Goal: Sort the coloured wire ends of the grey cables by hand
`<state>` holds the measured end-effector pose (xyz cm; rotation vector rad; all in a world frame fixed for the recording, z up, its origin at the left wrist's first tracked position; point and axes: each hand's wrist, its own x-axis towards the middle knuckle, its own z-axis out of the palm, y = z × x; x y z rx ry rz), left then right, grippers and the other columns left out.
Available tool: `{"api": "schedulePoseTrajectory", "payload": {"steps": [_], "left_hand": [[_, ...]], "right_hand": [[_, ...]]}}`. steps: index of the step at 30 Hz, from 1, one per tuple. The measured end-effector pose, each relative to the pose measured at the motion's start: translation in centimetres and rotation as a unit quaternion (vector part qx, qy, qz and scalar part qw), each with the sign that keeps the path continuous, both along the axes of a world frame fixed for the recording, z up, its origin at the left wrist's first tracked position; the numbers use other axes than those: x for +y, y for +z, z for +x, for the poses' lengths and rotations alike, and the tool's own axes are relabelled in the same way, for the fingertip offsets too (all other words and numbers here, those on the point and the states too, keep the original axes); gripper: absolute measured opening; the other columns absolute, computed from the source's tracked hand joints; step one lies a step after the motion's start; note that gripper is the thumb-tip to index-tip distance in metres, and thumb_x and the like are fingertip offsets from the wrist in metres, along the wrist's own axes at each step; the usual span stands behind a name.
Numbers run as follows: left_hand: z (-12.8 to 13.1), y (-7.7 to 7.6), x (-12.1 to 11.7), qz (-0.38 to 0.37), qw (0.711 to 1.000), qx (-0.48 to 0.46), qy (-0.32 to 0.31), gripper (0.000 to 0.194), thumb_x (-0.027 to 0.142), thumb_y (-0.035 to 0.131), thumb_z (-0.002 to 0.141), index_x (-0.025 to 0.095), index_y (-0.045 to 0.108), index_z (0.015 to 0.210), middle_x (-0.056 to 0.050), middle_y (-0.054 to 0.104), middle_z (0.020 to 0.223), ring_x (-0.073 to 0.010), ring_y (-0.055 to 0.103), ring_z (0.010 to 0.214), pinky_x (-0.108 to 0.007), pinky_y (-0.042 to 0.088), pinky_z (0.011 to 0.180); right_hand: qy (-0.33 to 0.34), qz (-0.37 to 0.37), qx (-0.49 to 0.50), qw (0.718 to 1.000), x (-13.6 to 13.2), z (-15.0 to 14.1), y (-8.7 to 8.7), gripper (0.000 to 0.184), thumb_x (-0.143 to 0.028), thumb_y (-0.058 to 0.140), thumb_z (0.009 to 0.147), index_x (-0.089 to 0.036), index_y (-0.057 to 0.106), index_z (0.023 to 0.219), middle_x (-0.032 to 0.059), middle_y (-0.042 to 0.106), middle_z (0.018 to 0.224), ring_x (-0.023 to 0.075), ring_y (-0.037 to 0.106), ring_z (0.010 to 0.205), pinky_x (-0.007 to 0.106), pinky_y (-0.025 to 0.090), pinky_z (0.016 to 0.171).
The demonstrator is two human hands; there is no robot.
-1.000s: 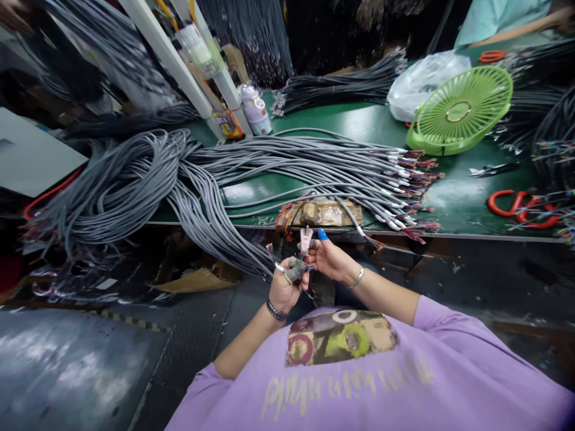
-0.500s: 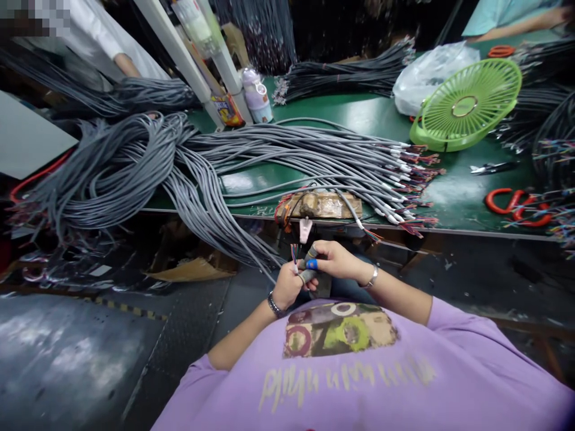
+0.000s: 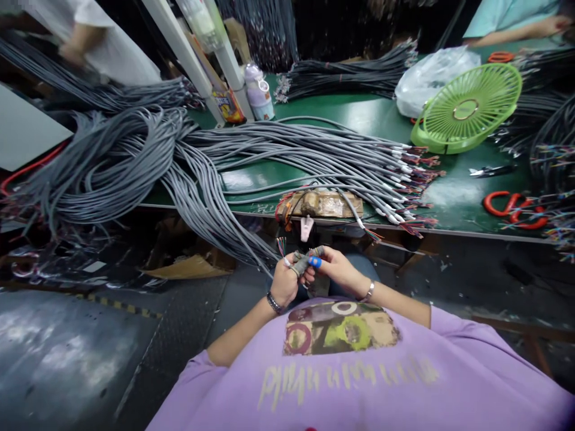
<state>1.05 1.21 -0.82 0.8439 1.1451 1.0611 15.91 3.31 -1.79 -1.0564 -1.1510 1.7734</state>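
Observation:
My left hand (image 3: 284, 281) is closed round the end of a grey cable (image 3: 251, 254), just below the bench edge. Thin coloured wires (image 3: 281, 245) fan out above the fist. My right hand (image 3: 336, 268), with a blue cap on one fingertip (image 3: 315, 261), pinches at the same cable end, touching the left hand. The cable leads up and left into a big bundle of grey cables (image 3: 278, 158) lying across the green bench (image 3: 354, 120). A small wooden block (image 3: 321, 205) sits on the bench edge right above my hands.
A green fan (image 3: 467, 108) and a clear plastic bag (image 3: 431, 75) stand at the back right. Red-handled scissors (image 3: 512, 206) and a small tool (image 3: 489, 170) lie at the right. A bottle (image 3: 258, 93) stands by white posts. Other people work at the far left (image 3: 99, 42) and the far right (image 3: 507, 24).
My right hand, spread with its blue fingertip pointing up a second ago, has come down and closed onto the cable end. Both hands have stayed below the bench edge.

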Motion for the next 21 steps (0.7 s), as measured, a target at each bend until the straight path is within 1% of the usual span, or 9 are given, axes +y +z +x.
{"api": "schedulePoseTrajectory", "payload": {"steps": [2, 4, 7, 9, 12, 15, 17, 19, 21], "left_hand": [[0.0, -0.1, 0.0, -0.014, 1.000, -0.005, -0.013, 0.029, 0.041, 0.071, 0.069, 0.014, 0.060, 0.070, -0.003, 0.066, 0.056, -0.0118, 0.061, 0.046, -0.018, 0.038, 0.039], [-0.2, -0.2, 0.0, -0.031, 0.998, -0.009, -0.055, 0.030, 0.041, 0.071, 0.069, 0.013, 0.061, 0.071, -0.005, 0.068, 0.058, -0.0134, 0.062, 0.047, -0.020, 0.043, 0.043], [-0.5, -0.4, -0.3, -0.058, 0.989, -0.002, -0.139, 0.031, 0.041, 0.073, 0.067, 0.012, 0.063, 0.068, -0.007, 0.068, 0.056, -0.0148, 0.062, 0.047, -0.023, 0.047, 0.046], [-0.7, -0.5, -0.6, -0.067, 0.984, 0.014, -0.166, 0.032, 0.041, 0.073, 0.066, 0.011, 0.063, 0.064, -0.007, 0.066, 0.053, -0.0148, 0.062, 0.045, -0.023, 0.046, 0.045], [-0.7, -0.5, -1.0, -0.055, 0.990, 0.016, -0.130, 0.031, 0.040, 0.072, 0.067, 0.012, 0.061, 0.064, -0.006, 0.066, 0.053, -0.0135, 0.060, 0.043, -0.020, 0.042, 0.041], [-0.7, -0.4, -1.1, -0.036, 0.997, -0.005, -0.068, 0.028, 0.038, 0.071, 0.068, 0.013, 0.061, 0.068, -0.005, 0.067, 0.056, -0.0126, 0.061, 0.044, -0.019, 0.038, 0.039], [-0.7, -0.4, -1.1, -0.027, 0.999, -0.012, -0.041, 0.028, 0.038, 0.072, 0.068, 0.013, 0.060, 0.068, -0.004, 0.067, 0.056, -0.0122, 0.060, 0.044, -0.018, 0.037, 0.038], [-0.8, -0.4, -1.0, -0.020, 0.999, -0.013, -0.031, 0.027, 0.038, 0.072, 0.068, 0.013, 0.060, 0.068, -0.003, 0.066, 0.056, -0.0119, 0.060, 0.043, -0.018, 0.036, 0.038], [-0.9, -0.6, -1.0, -0.011, 0.999, -0.007, -0.031, 0.027, 0.038, 0.070, 0.069, 0.013, 0.060, 0.069, -0.004, 0.066, 0.056, -0.0119, 0.060, 0.043, -0.018, 0.036, 0.038]], "right_hand": [[-0.044, 0.018, 0.013, 0.999, -0.2, -0.4, -0.4, 0.037, -0.047, 0.072, 0.067, -0.016, 0.058, 0.082, -0.0023, 0.056, 0.066, 0.0088, 0.046, 0.056, 0.023, 0.039, 0.053], [-0.051, 0.030, 0.020, 0.998, 0.0, -0.4, -0.6, 0.034, -0.045, 0.072, 0.067, -0.016, 0.058, 0.076, -0.0026, 0.056, 0.063, 0.0087, 0.045, 0.055, 0.024, 0.039, 0.053], [-0.002, 0.057, -0.002, 0.998, 0.4, -0.1, -0.5, 0.030, -0.043, 0.071, 0.068, -0.015, 0.058, 0.071, -0.0014, 0.058, 0.063, 0.0096, 0.047, 0.057, 0.025, 0.040, 0.056], [0.027, 0.091, -0.041, 0.995, 0.6, -0.2, -0.4, 0.027, -0.040, 0.070, 0.069, -0.015, 0.059, 0.069, -0.0008, 0.059, 0.064, 0.0102, 0.048, 0.059, 0.025, 0.040, 0.057], [0.011, 0.099, -0.063, 0.993, 0.8, -0.6, -0.3, 0.025, -0.039, 0.068, 0.070, -0.016, 0.059, 0.070, -0.0008, 0.058, 0.064, 0.0101, 0.048, 0.059, 0.024, 0.040, 0.056], [-0.070, 0.022, -0.026, 0.997, 0.8, -0.8, -0.3, 0.031, -0.046, 0.067, 0.070, -0.018, 0.056, 0.073, -0.0030, 0.053, 0.061, 0.0082, 0.043, 0.052, 0.023, 0.038, 0.050], [-0.089, -0.038, 0.003, 0.995, 0.7, -0.7, -0.3, 0.037, -0.053, 0.066, 0.069, -0.018, 0.055, 0.074, -0.0040, 0.050, 0.060, 0.0070, 0.040, 0.050, 0.022, 0.038, 0.049], [-0.050, -0.071, 0.013, 0.996, 0.5, -0.6, -0.1, 0.041, -0.057, 0.066, 0.068, -0.017, 0.056, 0.075, -0.0038, 0.050, 0.060, 0.0070, 0.042, 0.051, 0.022, 0.040, 0.050], [0.006, -0.059, -0.001, 0.998, 0.4, -0.6, 0.3, 0.042, -0.055, 0.069, 0.067, -0.016, 0.057, 0.077, -0.0027, 0.053, 0.063, 0.0079, 0.046, 0.054, 0.023, 0.041, 0.052]]}}
